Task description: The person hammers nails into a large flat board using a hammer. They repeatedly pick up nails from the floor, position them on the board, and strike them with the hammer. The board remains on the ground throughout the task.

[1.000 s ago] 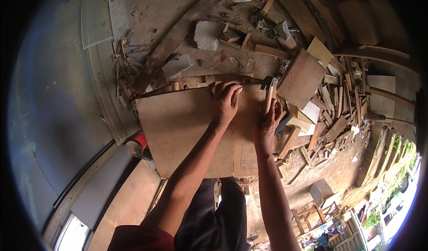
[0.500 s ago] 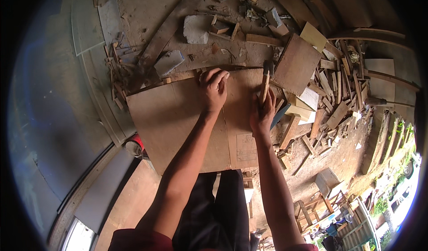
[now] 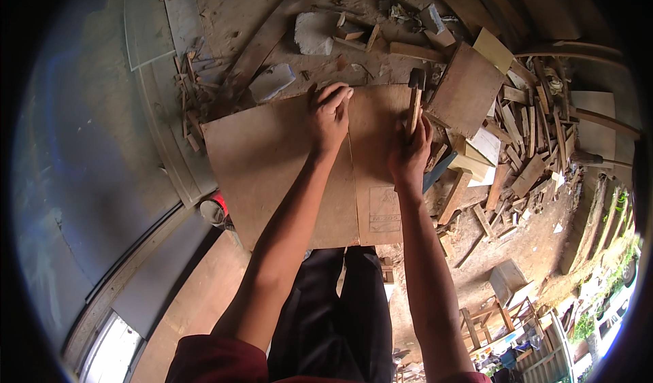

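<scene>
The left hand (image 3: 330, 118) is curled over the far edge of the board (image 3: 272, 172), fingers bent, and looks to be gripping it; whether it also pinches something small, I can't tell. The right hand (image 3: 410, 153) is closed around the handle of a hammer (image 3: 415, 103), the black head standing clear of the fingers near the far right corner. That hand sits along the board's right side; whether it grips the board too is hidden from me.

The board lies across in front of the person, its near edge right by the dark trousers (image 3: 330, 301), with a seam (image 3: 353, 179) running from far edge to near and a stamped mark (image 3: 385, 209) low on its right. What has just changed is that far edge: a second ago wooden strips showed beyond it, and now they are out of sight, both hands having gone outward with it. To me that means the board is being shifted or tilted, the hammer merely carried along.

Just off the left side is a red can (image 3: 214, 210). A blue piece (image 3: 439, 171) pokes out beside the right hand. Past it, a brown panel (image 3: 467, 87) lies near a heap of scraps (image 3: 527, 172). Beyond the far edge, a pale chunk (image 3: 315, 32) rests on the dirt floor (image 3: 224, 22); far right is a broom (image 3: 586, 158).
</scene>
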Tool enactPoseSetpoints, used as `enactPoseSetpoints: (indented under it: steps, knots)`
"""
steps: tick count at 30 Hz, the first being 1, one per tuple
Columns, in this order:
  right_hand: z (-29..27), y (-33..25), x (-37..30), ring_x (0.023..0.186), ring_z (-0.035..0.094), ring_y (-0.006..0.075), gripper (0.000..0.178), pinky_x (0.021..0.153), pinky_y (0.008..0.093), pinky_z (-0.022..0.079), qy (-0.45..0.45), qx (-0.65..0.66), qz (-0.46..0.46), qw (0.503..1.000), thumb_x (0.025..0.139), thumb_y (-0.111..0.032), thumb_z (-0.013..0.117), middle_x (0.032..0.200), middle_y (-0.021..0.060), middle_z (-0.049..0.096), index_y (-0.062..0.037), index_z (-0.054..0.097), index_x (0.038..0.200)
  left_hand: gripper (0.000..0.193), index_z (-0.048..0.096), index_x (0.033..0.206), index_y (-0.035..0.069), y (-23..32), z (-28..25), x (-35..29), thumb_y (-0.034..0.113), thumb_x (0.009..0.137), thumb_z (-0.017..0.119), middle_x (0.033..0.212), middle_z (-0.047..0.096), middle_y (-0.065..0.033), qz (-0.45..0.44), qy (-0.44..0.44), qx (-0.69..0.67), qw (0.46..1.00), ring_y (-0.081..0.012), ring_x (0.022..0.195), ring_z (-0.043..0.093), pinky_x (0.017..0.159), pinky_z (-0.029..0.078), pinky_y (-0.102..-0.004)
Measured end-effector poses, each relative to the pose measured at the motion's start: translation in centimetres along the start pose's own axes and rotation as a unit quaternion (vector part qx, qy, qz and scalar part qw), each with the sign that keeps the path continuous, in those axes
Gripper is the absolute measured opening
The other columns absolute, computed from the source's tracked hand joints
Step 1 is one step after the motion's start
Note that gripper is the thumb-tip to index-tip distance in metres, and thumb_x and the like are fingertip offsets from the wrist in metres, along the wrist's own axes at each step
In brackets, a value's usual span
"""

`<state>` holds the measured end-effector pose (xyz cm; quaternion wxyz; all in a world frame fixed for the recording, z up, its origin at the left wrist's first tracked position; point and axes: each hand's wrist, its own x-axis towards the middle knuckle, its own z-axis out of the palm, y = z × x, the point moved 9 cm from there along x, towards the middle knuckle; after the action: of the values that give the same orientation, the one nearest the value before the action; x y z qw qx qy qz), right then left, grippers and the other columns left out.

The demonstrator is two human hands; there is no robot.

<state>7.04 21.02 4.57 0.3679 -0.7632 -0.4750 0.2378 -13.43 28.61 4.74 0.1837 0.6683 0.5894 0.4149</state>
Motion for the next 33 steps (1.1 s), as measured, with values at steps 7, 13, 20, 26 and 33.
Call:
enactPoseSetpoints:
  steps: [7, 13, 20, 26, 33]
  knots:
    - [0.0, 0.4, -0.1, 0.12, 0.055, 0.0431, 0.039, 0.101, 0.0466, 0.046, 0.01, 0.004, -0.021, 1.0, 0.095, -0.019, 0.066, 0.128, 0.0261, 0.056, 0.0015, 0.059, 0.127, 0.011, 0.072, 0.099, 0.005, 0.2, -0.2, -0.1, 0.007, 0.088, 0.072, 0.102, 0.073, -0.0063, 0.026, 0.002, 0.016, 1.0, -0.0276, 0.087, 0.07, 0.105, 0.044, -0.0466]
    - [-0.1, 0.2, -0.2, 0.116, 0.058, 0.0438, 0.038, 0.097, 0.0471, 0.048, 0.024, 0.012, -0.033, 0.999, 0.094, -0.018, 0.065, 0.128, 0.0254, 0.056, -0.0001, 0.059, 0.127, 0.016, 0.067, 0.105, 0.006, 0.6, 0.2, -0.4, 0.006, 0.089, 0.07, 0.105, 0.071, -0.0064, 0.064, -0.024, 0.052, 0.996, -0.0288, 0.094, 0.068, 0.104, 0.045, -0.0474]
    - [-0.2, 0.4, -0.2, 0.11, 0.062, 0.0438, 0.035, 0.089, 0.0476, 0.054, 0.042, -0.013, -0.047, 0.998, 0.093, -0.016, 0.065, 0.127, 0.0239, 0.056, -0.005, 0.06, 0.127, 0.015, 0.064, 0.105, 0.007, 1.4, 0.3, -0.3, 0.004, 0.091, 0.067, 0.107, 0.068, -0.0071, 0.12, -0.046, 0.079, 0.989, -0.0317, 0.099, 0.063, 0.092, 0.048, -0.0427]
    - [-0.1, 0.4, -0.2, 0.119, 0.056, 0.0432, 0.043, 0.1, 0.0452, 0.046, 0.019, 0.022, -0.04, 0.999, 0.093, -0.019, 0.067, 0.129, 0.0248, 0.056, 0.0023, 0.057, 0.129, 0.013, 0.059, 0.1, 0.008, 1.7, 0.6, -0.1, 0.006, 0.09, 0.068, 0.104, 0.065, -0.0056, 0.126, -0.047, 0.085, 0.987, -0.0292, 0.096, 0.06, 0.088, 0.048, -0.0412]
    - [-1.8, -3.2, -0.4, 0.103, 0.06, 0.0416, 0.021, 0.082, 0.0454, 0.048, 0.031, -0.087, -0.074, 0.993, 0.095, -0.014, 0.065, 0.119, 0.0233, 0.059, 0.0008, 0.059, 0.108, 0.013, 0.058, 0.1, 0.008, 1.3, 0.5, -0.3, 0.005, 0.09, 0.066, 0.103, 0.064, -0.0065, 0.132, -0.043, 0.091, 0.986, -0.0296, 0.095, 0.06, 0.089, 0.046, -0.0427]
